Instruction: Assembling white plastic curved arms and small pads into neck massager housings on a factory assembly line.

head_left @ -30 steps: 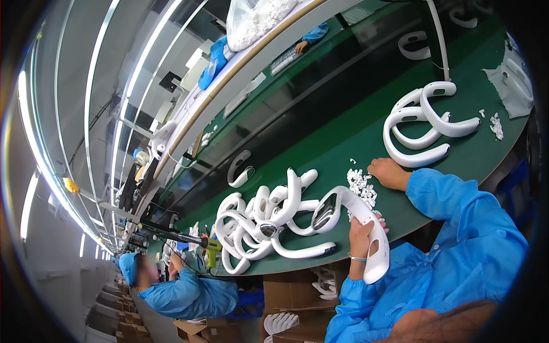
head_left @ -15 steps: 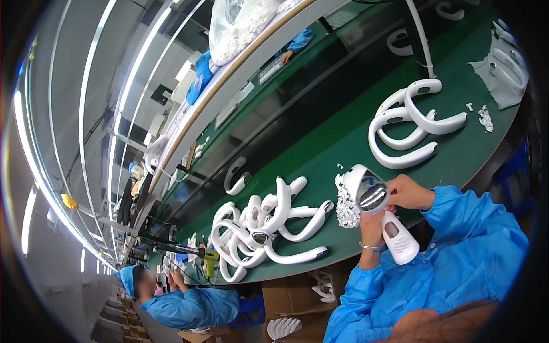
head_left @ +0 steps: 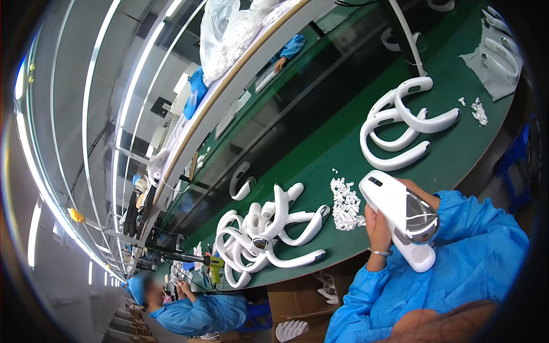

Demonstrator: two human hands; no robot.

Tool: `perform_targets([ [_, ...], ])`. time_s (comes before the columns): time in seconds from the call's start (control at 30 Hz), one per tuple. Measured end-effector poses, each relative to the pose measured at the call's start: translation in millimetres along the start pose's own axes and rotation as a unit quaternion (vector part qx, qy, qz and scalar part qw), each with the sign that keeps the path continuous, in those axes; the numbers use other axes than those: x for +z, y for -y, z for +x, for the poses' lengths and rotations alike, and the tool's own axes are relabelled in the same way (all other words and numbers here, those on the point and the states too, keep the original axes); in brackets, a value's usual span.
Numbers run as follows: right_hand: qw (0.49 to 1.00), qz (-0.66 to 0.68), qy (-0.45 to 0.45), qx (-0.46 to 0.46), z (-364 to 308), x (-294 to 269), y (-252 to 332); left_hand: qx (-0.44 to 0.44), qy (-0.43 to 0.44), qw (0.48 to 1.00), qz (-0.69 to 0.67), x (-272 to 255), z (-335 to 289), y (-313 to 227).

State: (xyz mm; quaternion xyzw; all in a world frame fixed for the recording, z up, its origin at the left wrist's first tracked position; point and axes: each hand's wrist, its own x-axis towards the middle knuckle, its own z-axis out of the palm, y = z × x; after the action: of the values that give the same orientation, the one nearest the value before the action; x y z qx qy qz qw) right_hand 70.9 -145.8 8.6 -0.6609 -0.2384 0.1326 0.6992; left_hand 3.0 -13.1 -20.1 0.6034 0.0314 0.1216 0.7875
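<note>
In front of my body is a white curved neck fan [head_left: 384,197], with a shiny silver end cover and a dotted grille on its lower arm. My left hand [head_left: 377,228] is closed around its near left side, a bracelet at the wrist. Behind the device, my right hand [head_left: 419,190] is mostly covered; its fingers are hidden, so their grip does not show. Just left of the device, small white plastic parts [head_left: 345,206] lie in a loose pile on the green table [head_left: 320,171].
A heap of white neck fans [head_left: 251,234] lies on the left, and several more [head_left: 394,123] sit at the far right. Beyond them is a grey cloth [head_left: 486,71] with white pieces. Cardboard boxes [head_left: 291,297] stand below the edge. A co-worker in blue [head_left: 200,311] sits at left.
The neck fan has turned in my hands, bringing a broad white face with a dark slot up and its silver end rightward. My right hand has gone behind it.
</note>
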Motion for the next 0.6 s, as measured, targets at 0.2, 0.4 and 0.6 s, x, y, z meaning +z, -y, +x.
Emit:
perform_targets([
  [0.2,0.995,0.088,-0.004,-0.037,-4,8,11,-0.023,0.024,0.999,-0.029,1,11,3],
  [0.4,0.976,0.186,-0.071,0.092,10,-11,-8,-0.218,0.108,0.969,-0.036,6,59,1],
  [0.6,0.985,-0.060,-0.144,-0.073,-7,-50,20,-0.244,0.121,0.961,0.040,34,121,-23],
])
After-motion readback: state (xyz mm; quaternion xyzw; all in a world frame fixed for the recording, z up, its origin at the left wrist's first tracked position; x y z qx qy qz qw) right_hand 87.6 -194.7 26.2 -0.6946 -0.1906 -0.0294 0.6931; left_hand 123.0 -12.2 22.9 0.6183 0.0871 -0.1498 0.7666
